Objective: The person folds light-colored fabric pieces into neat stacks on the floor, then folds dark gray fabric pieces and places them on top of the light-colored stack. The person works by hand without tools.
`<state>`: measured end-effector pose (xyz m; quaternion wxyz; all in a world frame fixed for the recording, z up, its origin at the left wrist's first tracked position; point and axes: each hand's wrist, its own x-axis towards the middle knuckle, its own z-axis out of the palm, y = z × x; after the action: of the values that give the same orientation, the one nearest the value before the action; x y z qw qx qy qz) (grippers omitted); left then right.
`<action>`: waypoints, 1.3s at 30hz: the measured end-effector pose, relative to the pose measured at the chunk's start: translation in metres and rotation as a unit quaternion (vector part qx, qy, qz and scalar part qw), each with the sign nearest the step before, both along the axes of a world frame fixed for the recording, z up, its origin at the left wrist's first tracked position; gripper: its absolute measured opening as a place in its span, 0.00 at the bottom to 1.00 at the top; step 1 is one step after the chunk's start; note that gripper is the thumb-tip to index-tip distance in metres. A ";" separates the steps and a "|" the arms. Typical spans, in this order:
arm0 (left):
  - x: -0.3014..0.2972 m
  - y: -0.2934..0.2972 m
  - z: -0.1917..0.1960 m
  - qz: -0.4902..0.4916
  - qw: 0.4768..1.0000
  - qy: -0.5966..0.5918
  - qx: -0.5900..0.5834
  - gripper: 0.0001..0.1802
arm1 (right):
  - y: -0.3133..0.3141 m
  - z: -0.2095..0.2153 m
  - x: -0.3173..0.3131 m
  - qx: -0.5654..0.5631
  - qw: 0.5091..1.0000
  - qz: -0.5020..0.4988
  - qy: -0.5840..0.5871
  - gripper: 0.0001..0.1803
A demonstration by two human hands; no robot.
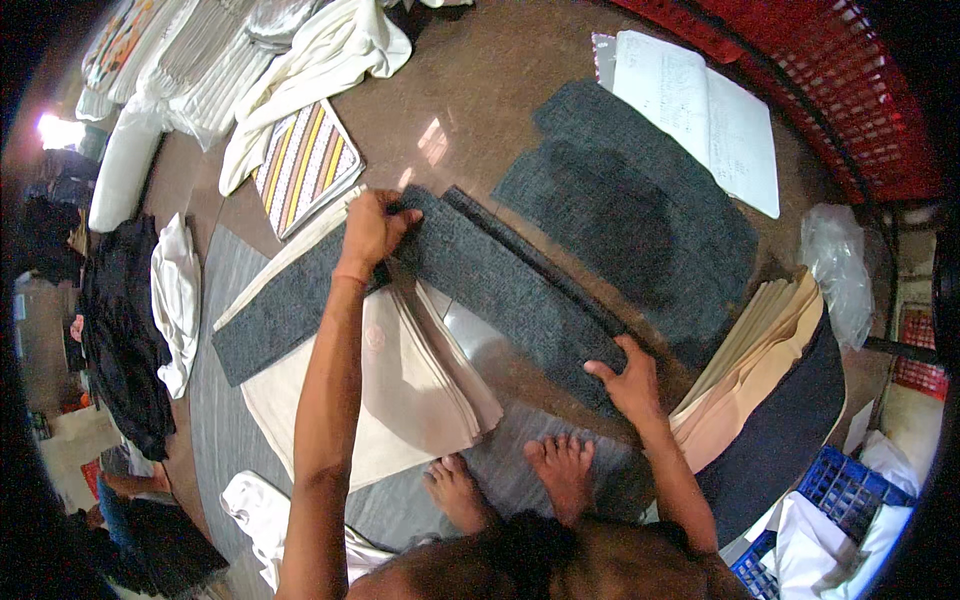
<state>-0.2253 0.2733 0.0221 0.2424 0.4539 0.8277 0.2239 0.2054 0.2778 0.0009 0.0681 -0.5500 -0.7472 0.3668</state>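
Observation:
A folded dark grey fabric strip (500, 285) stretches slantwise between my two hands. At its upper left end my left hand (372, 235) is closed, with thumb and fingers on the corner. My right hand (632, 382) grips the lower right end, thumb on top. Under my left forearm, another dark grey strip (275, 325) lies across a stack of cream fabric (420, 375), and the forearm hides part of both. Beyond the held strip, a larger dark grey fabric piece (620, 200) is spread flat.
An open notebook (695, 115) lies at the far right, near a red plastic crate (850, 90). A striped book (305, 165) and white cloth (330, 50) lie far left. Beige and navy fabric (770, 410) sits right, above a blue crate (850, 490). My bare feet (562, 475) are close.

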 end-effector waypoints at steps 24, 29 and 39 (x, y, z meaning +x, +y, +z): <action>0.021 0.027 -0.028 -0.083 0.994 0.066 -0.037 0.18 | -0.028 -0.021 0.054 -0.070 0.937 -0.334 0.074 0.24; 0.060 0.021 -0.031 -0.025 0.992 0.085 0.085 0.26 | -0.035 -0.006 0.036 0.149 0.946 -0.252 -0.135 0.42; 0.037 0.024 -0.007 -0.096 0.989 -0.113 -0.023 0.21 | -0.012 0.002 0.022 0.018 0.979 -0.205 0.003 0.25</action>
<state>-0.1887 0.2976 0.0152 0.3654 0.4972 0.7524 0.2305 0.2278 0.2658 0.0032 0.1542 -0.6892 -0.6250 0.3328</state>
